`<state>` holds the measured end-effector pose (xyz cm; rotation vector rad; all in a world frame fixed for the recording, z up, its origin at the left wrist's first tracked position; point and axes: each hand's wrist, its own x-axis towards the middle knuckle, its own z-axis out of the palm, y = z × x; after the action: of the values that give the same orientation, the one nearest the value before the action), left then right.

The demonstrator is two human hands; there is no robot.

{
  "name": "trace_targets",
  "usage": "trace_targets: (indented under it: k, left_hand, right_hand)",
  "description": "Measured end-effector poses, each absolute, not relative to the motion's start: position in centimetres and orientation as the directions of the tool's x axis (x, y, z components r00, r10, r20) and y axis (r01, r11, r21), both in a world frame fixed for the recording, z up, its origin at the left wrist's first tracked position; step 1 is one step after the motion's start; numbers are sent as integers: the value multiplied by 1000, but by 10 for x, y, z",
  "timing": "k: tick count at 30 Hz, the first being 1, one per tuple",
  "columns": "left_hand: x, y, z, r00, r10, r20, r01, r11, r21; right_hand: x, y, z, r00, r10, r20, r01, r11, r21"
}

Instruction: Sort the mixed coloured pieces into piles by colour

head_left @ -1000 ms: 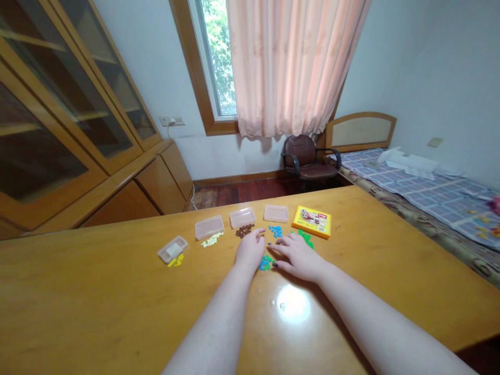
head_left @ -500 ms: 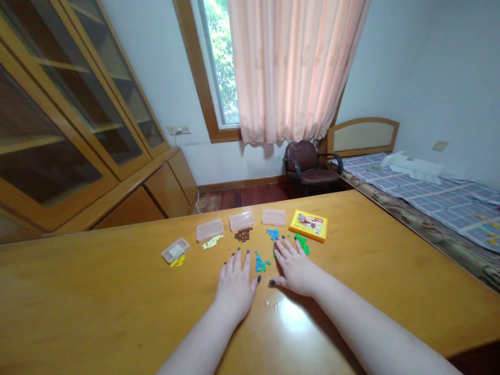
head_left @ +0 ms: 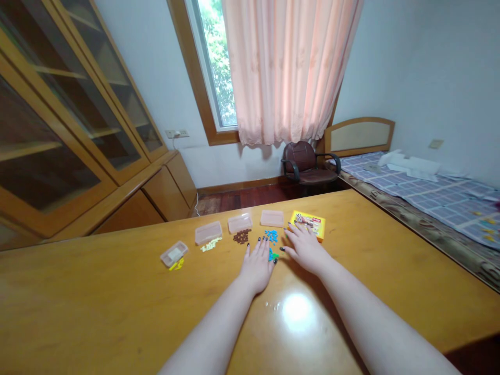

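Observation:
My left hand (head_left: pixel 255 268) lies flat on the table with its fingers stretched forward. Its thumb side is against a small cluster of blue and green pieces (head_left: pixel 272 255). To the right, my right hand (head_left: pixel 307 250) has its fingers spread, the fingertips over the near part of a yellow box (head_left: pixel 319 227). Most of the green pieces near it are hidden under the hand. Just beyond my left fingertips lie blue pieces (head_left: pixel 271 236). Farther left are heaps of brown pieces (head_left: pixel 242 236), cream pieces (head_left: pixel 211 245) and yellow pieces (head_left: pixel 177 264).
Behind the heaps stand clear plastic trays, one by the blue pieces (head_left: pixel 272 218), others leftward, ending with a small tray (head_left: pixel 174 254). The wooden table (head_left: pixel 117 302) reflects light. Beyond it are an armchair (head_left: pixel 307 164), a bed (head_left: pixel 422 182) and a glass-door cabinet (head_left: pixel 78 109).
My left hand has slid right and forward, up to the blue and green cluster. My right hand has moved forward and slightly right, covering green pieces that showed before. The view has shifted slightly.

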<state>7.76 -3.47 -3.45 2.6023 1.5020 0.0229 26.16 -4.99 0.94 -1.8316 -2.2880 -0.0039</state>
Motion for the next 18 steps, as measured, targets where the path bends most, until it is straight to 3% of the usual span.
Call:
trace_targets:
  k: [6,9,12,18]
  left_hand:
    - [76,-31,-33,530,847,50,797,-517,313]
    - [67,-29,-28,475,869,135,770,-485,415]
    - [62,-27,-21,387,908,159,800,-417,431]
    - [65,-28,-13,384,923,12,858,-362,365]
  right_hand:
    - [256,-60,21,-243,970,-6,945,235,-228]
    - [243,-72,24,-260,959,-109,948,232,-217]
    - [233,-77,24,-285,947,-145,944,252,-212]
    - [232,-73,22,-259,957,-132,949,227,-219]
